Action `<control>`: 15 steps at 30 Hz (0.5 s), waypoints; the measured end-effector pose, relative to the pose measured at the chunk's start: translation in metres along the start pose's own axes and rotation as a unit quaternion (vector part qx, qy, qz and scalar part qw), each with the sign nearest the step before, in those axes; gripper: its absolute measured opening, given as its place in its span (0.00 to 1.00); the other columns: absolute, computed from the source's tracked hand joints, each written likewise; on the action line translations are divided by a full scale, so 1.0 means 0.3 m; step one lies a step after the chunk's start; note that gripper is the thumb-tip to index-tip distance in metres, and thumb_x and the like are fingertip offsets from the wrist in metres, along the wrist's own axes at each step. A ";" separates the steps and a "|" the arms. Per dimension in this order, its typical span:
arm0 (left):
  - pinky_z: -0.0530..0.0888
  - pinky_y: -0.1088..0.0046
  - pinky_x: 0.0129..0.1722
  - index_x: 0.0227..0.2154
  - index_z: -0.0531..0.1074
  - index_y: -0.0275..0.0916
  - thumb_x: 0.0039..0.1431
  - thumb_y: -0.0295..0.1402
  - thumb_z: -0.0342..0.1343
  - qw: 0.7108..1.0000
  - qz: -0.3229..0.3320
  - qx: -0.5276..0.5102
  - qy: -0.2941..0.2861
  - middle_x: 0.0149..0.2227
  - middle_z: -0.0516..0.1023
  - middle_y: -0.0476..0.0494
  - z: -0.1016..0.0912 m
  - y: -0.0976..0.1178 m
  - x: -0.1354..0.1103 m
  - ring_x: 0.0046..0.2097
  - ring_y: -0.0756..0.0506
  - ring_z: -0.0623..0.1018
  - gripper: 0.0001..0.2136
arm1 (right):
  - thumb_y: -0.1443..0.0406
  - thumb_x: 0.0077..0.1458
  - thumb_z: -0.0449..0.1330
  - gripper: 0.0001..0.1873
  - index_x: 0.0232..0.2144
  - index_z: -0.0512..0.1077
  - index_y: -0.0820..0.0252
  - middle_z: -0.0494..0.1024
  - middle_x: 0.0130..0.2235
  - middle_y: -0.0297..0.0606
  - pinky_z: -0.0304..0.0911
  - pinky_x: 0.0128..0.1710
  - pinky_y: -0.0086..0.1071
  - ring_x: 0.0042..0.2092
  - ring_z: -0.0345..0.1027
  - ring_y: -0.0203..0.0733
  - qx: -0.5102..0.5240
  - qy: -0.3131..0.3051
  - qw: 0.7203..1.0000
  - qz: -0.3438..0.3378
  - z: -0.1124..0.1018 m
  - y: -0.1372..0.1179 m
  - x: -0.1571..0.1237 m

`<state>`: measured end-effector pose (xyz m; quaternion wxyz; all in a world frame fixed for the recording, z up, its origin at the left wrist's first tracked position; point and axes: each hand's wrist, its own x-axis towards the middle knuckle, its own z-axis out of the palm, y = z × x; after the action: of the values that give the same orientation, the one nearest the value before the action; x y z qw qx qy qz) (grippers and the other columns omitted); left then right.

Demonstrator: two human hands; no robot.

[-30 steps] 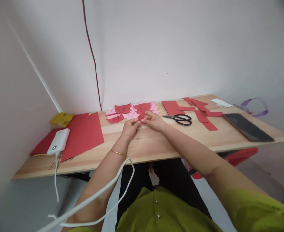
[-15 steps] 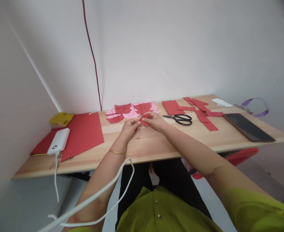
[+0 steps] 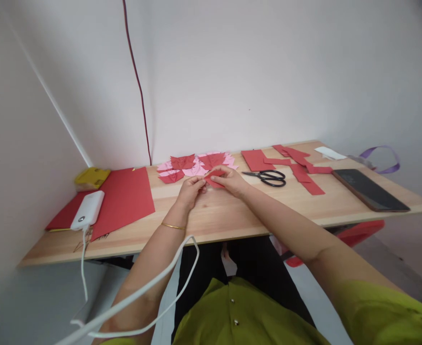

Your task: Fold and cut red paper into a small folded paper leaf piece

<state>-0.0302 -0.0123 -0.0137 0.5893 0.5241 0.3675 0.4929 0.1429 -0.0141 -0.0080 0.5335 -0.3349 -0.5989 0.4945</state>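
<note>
Two-handed, held a small folded red paper piece (image 3: 214, 178) just above the wooden table (image 3: 232, 211), near the middle of its width. Pinched the piece's left corner with the left hand (image 3: 191, 188), fingers curled and closed on the paper; pinched its right side with the right hand (image 3: 231, 180), thumb and fingertips pressed together on it. Had the piece directly between the two hands, with the fingertips of both almost meeting over it. Worked just in front of a pile of folded red and pink papers (image 3: 196, 165) lying by the wall. Had black scissors (image 3: 267, 177) lying flat just right of the right hand, not touching it, with red strips (image 3: 300, 165) beyond them and a dark phone (image 3: 369, 189) farther right. Had a large red sheet (image 3: 124, 196) well to the left of the left hand, a white power bank (image 3: 87, 209) resting on it, and a white cable (image 3: 142, 292) hanging off the near table edge. Wore a thin gold bangle (image 3: 174, 226) on the left wrist.
</note>
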 end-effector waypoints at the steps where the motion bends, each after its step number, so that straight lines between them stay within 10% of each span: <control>1: 0.65 0.76 0.27 0.24 0.73 0.34 0.45 0.33 0.62 1.000 0.000 -0.001 0.001 0.23 0.72 0.49 0.000 0.000 0.000 0.24 0.54 0.69 0.07 | 0.57 0.42 0.67 0.18 0.36 0.73 0.57 0.79 0.37 0.34 0.66 0.45 0.37 0.40 0.72 0.41 -0.002 0.003 1.000 -0.001 0.002 -0.002 -0.001; 15: 0.65 0.76 0.27 0.22 0.70 0.35 0.44 0.32 0.59 0.999 0.018 0.027 0.025 0.18 0.69 0.51 -0.002 -0.011 0.005 0.22 0.53 0.67 0.06 | 0.61 0.45 0.65 0.12 0.34 0.73 0.58 0.77 0.38 0.35 0.64 0.47 0.36 0.41 0.69 0.38 0.004 -0.034 0.999 -0.004 0.017 -0.004 -0.007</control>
<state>-0.0297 -0.0106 -0.0171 0.5568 0.5340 0.3856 0.5061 0.1387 -0.0176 -0.0074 0.5158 -0.3134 -0.6165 0.5056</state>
